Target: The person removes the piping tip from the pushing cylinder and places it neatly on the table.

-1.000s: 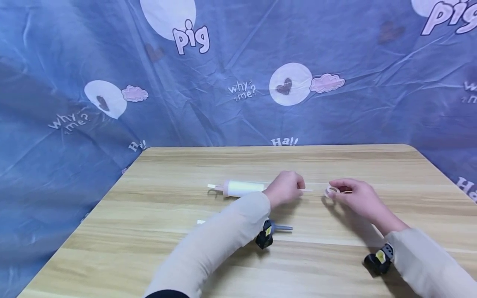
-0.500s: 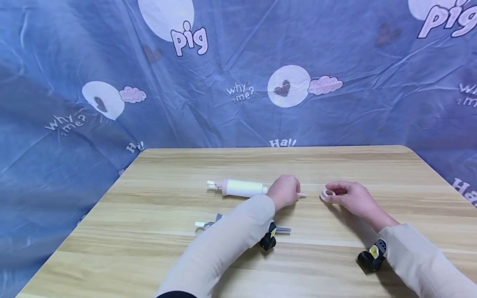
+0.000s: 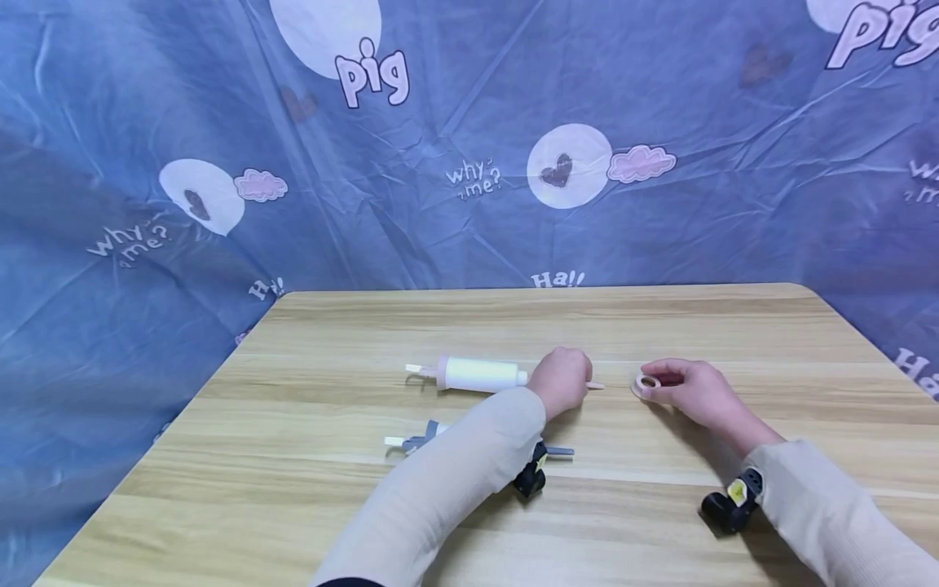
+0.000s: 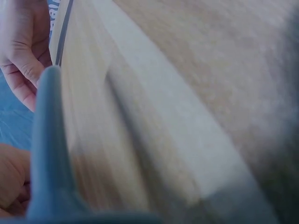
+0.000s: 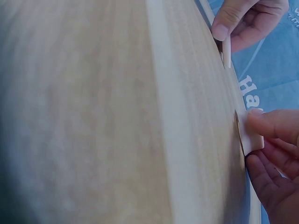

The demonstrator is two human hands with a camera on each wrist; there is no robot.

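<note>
A balloon hand pump (image 3: 480,374) with a white barrel and pink ends lies across the table. My left hand (image 3: 563,381) grips its right end, with the pale nozzle tip (image 3: 596,386) poking out past the fingers. To the right of that tip, my right hand (image 3: 697,391) pinches a small pale ring (image 3: 637,386) between thumb and fingers. In the right wrist view the ring (image 5: 252,135) appears as a short, smooth cylinder close to the tabletop. A gap separates ring and nozzle. The curled left fingers hide where the nozzle meets the barrel.
A second pump, grey and white, lies nearer; its handle (image 3: 416,442) and nozzle (image 3: 562,452) show on either side of my left sleeve (image 3: 447,481). That grey nozzle (image 4: 51,135) stands large in the left wrist view. A blue printed curtain (image 3: 469,147) hangs behind the wooden table (image 3: 220,456).
My left hand has shifted slightly down in the head view, still on the pink pump. The right hand has moved a little left with the ring, which has tilted.
</note>
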